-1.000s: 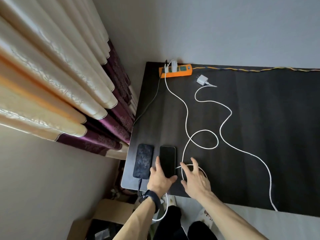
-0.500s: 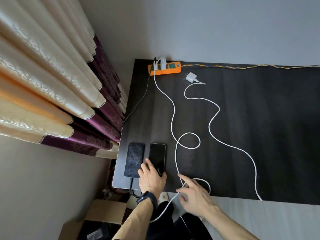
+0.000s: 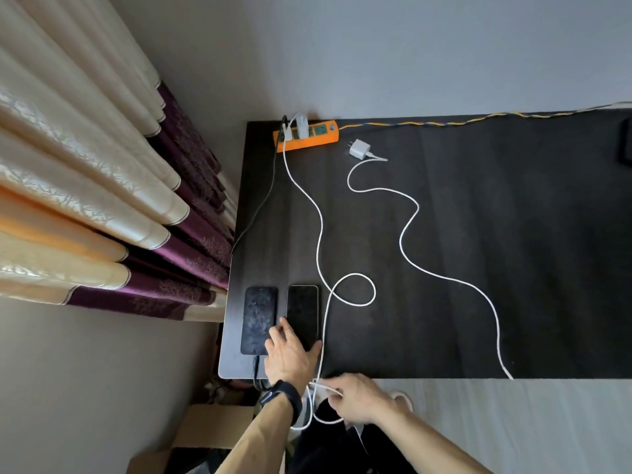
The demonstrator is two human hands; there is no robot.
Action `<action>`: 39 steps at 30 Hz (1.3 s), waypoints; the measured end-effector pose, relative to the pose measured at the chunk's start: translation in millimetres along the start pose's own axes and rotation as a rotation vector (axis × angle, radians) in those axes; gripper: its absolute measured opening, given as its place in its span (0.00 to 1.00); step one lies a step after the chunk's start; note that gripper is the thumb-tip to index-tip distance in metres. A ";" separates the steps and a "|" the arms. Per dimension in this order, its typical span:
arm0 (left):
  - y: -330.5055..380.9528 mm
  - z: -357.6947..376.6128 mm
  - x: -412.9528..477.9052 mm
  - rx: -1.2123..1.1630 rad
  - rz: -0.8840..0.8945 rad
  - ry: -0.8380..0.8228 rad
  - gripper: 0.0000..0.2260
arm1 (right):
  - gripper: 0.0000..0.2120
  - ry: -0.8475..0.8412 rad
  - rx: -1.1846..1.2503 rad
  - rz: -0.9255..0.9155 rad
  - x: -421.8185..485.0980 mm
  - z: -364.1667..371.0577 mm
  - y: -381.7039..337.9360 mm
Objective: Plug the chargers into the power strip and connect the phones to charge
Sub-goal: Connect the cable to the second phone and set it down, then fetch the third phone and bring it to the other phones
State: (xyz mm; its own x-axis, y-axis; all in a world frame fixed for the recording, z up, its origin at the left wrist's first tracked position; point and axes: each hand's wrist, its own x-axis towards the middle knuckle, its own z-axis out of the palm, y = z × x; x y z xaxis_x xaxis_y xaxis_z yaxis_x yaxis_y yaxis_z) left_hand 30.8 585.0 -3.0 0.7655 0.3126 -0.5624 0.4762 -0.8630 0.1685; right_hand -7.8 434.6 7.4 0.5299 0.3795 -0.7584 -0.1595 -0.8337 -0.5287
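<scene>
Head view
Step in hand: connecting the second phone, judging by a cable end being brought to the near table edge beside it.
Right hand (image 3: 355,398): fingers curled, pinching the white cable (image 3: 321,230) close to its free end, just off the near edge of the dark table (image 3: 478,268). The plug tip is too small to make out.
Left hand (image 3: 290,357): lies over the near end of the right phone (image 3: 302,309), fingers fairly straight and thumb along its right edge. It steadies the phone and is not closed round it.
Right phone: flat near the table's near-left corner, screen dark, port end hidden under the hand.
Left phone (image 3: 259,319): just beside it. A black cable (image 3: 255,367) leaves its near end, so it looks already connected.
Next move: probably turn the plug toward the hidden port and push it in while the left hand braces. The slack loop should allow the reach.
Power strip (image 3: 307,140): orange, at the far-left corner by the wall.
Seated chargers (image 3: 302,126): white, at the strip's left end.
Loose charger (image 3: 358,149): white, on the table just beside the strip, unplugged. Its second white cable (image 3: 418,208) trails to the near edge.
Counts: two phones, two white cables, one black cable, one loose charger, apparently two seated chargers and one strip. A dark object (image 3: 626,142) cut off at the right cannot be identified.
</scene>
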 end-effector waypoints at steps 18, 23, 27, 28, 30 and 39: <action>8.6 4.7 -4.2 0.045 -0.053 -0.002 0.43 | 0.30 0.311 -0.051 0.213 -25.5 -35.8 58.7; 39.3 -1.8 -21.9 0.186 -0.012 0.084 0.39 | 0.27 0.508 0.126 0.242 -56.3 -70.6 76.5; 138.6 -11.1 -56.4 0.128 0.341 0.030 0.33 | 0.24 0.768 0.208 0.265 -111.5 -121.4 112.2; 176.0 -14.8 -72.2 0.125 0.455 0.037 0.32 | 0.24 0.834 0.235 0.271 -134.7 -137.0 127.7; 223.8 -26.2 -82.2 0.094 0.594 0.064 0.29 | 0.23 0.918 0.282 0.261 -152.7 -163.4 140.3; 454.4 -39.6 -200.0 0.129 0.979 0.158 0.26 | 0.23 1.274 0.491 0.316 -324.4 -255.2 275.0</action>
State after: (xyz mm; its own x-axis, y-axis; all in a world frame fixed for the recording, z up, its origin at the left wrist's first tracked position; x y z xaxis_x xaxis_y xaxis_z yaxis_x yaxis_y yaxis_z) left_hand 111.2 146.0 218.2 0.8487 -0.5179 -0.1067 -0.4384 -0.8020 0.4058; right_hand -11.0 -20.1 205.4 0.7577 -0.6360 -0.1460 -0.5432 -0.4908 -0.6812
